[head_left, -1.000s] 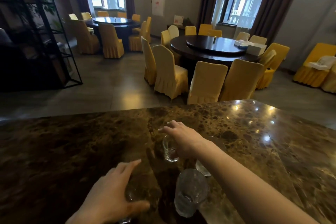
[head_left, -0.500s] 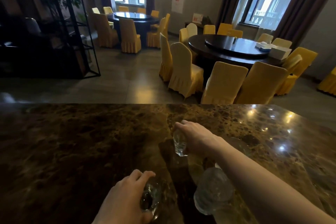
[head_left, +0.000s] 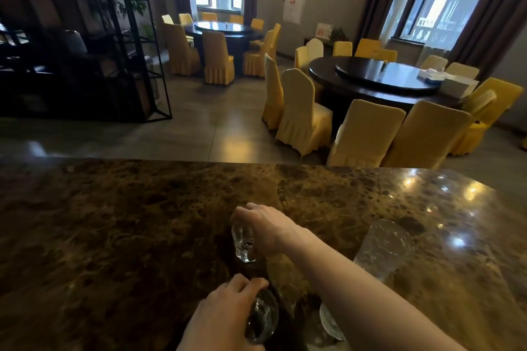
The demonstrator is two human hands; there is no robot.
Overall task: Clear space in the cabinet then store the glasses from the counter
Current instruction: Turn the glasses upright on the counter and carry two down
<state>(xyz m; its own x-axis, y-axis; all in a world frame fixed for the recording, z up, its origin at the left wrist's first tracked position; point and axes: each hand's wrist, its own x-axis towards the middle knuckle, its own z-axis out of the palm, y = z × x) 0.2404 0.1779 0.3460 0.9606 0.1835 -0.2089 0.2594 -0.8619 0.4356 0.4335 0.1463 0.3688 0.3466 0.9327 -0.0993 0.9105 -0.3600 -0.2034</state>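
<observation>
Head view: the counter [head_left: 114, 236] is dark brown mottled stone with a glossy top, its far edge running across the middle of the picture; four clear glasses show on or above it, all toward the near edge, right of centre. The right hand [head_left: 265, 226] reaches out from the near right, fingers curled down around the rim of a small glass [head_left: 243, 245], thick-based and clear, gripped from above; whether its base touches the stone I cannot tell. The left hand [head_left: 225, 319], at the near edge, has its fingers wrapped around a second glass [head_left: 263, 316], tilted with its mouth toward the camera. A tall textured glass [head_left: 383, 248] stands just right of the right forearm; a fourth glass [head_left: 329, 322] peeks out under that forearm, mostly hidden. Beyond the far edge stand yellow-covered chairs [head_left: 302, 111] around a round dark table [head_left: 379, 80].
</observation>
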